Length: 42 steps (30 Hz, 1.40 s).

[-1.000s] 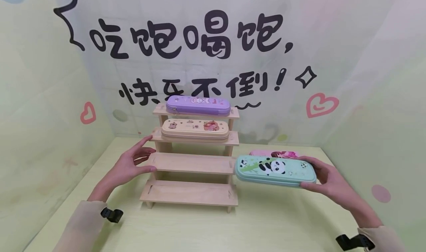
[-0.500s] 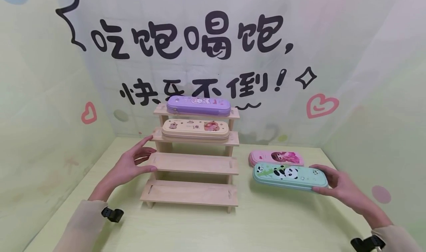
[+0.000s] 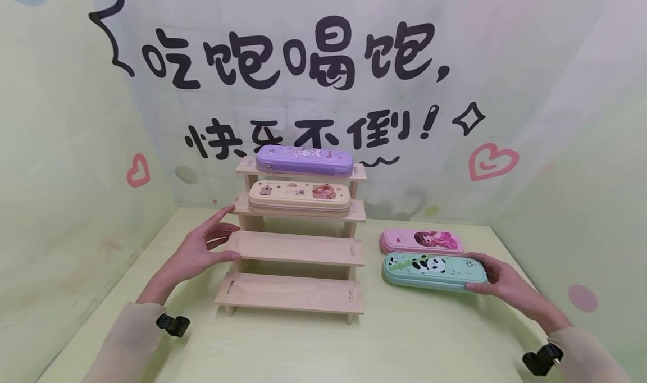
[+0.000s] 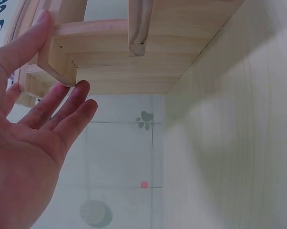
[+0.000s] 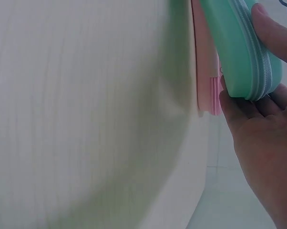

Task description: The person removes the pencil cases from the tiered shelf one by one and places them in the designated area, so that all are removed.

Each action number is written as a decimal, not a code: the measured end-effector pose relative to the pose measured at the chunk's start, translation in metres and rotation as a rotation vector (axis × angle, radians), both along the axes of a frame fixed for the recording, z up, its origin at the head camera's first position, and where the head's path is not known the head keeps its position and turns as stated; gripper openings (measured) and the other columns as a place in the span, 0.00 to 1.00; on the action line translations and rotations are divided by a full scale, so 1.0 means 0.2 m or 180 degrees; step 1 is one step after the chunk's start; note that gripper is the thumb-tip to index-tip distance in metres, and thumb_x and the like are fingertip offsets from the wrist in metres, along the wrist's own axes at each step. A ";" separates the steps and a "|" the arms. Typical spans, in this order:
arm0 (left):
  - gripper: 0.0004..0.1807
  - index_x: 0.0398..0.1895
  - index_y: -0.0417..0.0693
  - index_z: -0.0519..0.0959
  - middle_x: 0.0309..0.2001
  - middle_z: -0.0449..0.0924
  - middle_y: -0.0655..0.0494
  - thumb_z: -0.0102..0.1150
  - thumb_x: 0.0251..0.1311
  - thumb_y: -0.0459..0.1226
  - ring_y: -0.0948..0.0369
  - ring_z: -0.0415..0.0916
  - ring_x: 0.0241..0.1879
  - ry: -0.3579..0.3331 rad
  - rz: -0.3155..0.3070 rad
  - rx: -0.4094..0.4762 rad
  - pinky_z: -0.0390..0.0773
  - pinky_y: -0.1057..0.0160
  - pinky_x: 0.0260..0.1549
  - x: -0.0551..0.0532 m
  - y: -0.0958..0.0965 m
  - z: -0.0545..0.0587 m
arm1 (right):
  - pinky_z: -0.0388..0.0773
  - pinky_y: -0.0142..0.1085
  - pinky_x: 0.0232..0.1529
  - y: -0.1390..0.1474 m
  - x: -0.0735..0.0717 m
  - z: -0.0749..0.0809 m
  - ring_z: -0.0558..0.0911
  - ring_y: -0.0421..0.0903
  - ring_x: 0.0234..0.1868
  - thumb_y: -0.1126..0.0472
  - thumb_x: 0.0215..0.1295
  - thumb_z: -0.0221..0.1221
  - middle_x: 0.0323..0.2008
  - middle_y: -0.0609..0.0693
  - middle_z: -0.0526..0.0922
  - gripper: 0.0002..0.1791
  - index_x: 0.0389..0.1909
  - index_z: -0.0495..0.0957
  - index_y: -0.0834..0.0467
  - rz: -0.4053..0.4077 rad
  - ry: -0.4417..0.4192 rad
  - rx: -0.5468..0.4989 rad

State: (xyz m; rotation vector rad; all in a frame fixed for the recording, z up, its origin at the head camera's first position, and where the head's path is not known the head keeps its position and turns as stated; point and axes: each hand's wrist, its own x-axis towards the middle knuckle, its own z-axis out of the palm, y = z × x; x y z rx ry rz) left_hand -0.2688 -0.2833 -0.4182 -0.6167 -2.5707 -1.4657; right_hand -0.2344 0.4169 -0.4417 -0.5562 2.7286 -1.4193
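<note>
My right hand [image 3: 502, 285] grips the right end of a mint-green panda pencil case [image 3: 429, 272], thumb at the near side and fingers round the end. In the right wrist view, the held end of this zipped case sits a little off the table. Just behind it lies a pink pencil case [image 3: 422, 241] with a doll picture. At the left side of a four-step wooden rack [image 3: 298, 247], my left hand [image 3: 194, 254] has its fingers extended, touching the step ends. A purple pencil case [image 3: 305, 160] occupies the top step, and a cream one [image 3: 299, 196] the step below.
The rack's two lower steps, including the bottom step [image 3: 290, 293], are bare. Pale table [image 3: 283, 352] surface extends in front of the rack. A printed backdrop [image 3: 323, 108] with black lettering closes off the back, and further printed sheets stand at both sides.
My right hand has carried the green pencil case away from the rack to the right and lowered it before the pink case, which now shows more fully. The left hand stays at the rack.
</note>
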 end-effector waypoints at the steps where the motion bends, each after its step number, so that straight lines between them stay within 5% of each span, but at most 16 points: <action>1: 0.60 0.85 0.72 0.55 0.63 0.79 0.44 0.83 0.53 0.41 0.45 0.76 0.64 0.0000 0.0003 -0.0008 0.77 0.50 0.65 0.00 0.00 0.00 | 0.82 0.27 0.43 0.00 -0.01 0.00 0.81 0.37 0.46 0.70 0.64 0.71 0.55 0.62 0.79 0.38 0.72 0.65 0.72 -0.0008 -0.0004 0.0028; 12: 0.60 0.85 0.71 0.55 0.63 0.79 0.44 0.83 0.54 0.40 0.44 0.76 0.64 -0.0002 -0.0014 0.0004 0.76 0.47 0.65 0.00 0.00 0.00 | 0.82 0.31 0.44 0.04 -0.06 -0.03 0.76 0.39 0.49 0.63 0.62 0.75 0.58 0.61 0.76 0.41 0.73 0.70 0.67 -0.0100 0.0192 0.0535; 18: 0.60 0.85 0.70 0.55 0.62 0.80 0.44 0.83 0.53 0.39 0.44 0.76 0.64 0.0012 -0.0037 0.0036 0.75 0.42 0.65 -0.01 0.00 0.00 | 0.82 0.31 0.45 0.05 -0.08 -0.04 0.77 0.37 0.50 0.64 0.61 0.75 0.57 0.61 0.78 0.40 0.73 0.70 0.69 -0.0074 0.0183 0.0546; 28: 0.60 0.85 0.70 0.55 0.62 0.80 0.44 0.83 0.54 0.39 0.43 0.76 0.64 0.0009 -0.0025 0.0026 0.74 0.39 0.65 0.00 0.00 0.00 | 0.81 0.31 0.45 0.06 -0.11 -0.05 0.78 0.54 0.54 0.61 0.62 0.75 0.60 0.65 0.77 0.41 0.73 0.69 0.68 -0.0162 0.0023 0.0756; 36: 0.60 0.85 0.69 0.55 0.62 0.80 0.43 0.83 0.54 0.38 0.42 0.76 0.64 0.0028 -0.0045 0.0045 0.74 0.39 0.65 0.00 0.00 0.00 | 0.81 0.32 0.47 0.06 -0.13 -0.05 0.78 0.56 0.55 0.61 0.63 0.75 0.62 0.66 0.76 0.41 0.74 0.68 0.69 -0.0147 0.0002 0.0782; 42: 0.60 0.85 0.70 0.55 0.62 0.80 0.44 0.83 0.54 0.39 0.43 0.76 0.64 0.0020 -0.0024 -0.0001 0.78 0.63 0.63 0.01 0.00 0.01 | 0.81 0.31 0.47 0.06 -0.13 -0.05 0.78 0.54 0.55 0.62 0.62 0.75 0.61 0.65 0.77 0.41 0.73 0.69 0.69 -0.0111 0.0012 0.0728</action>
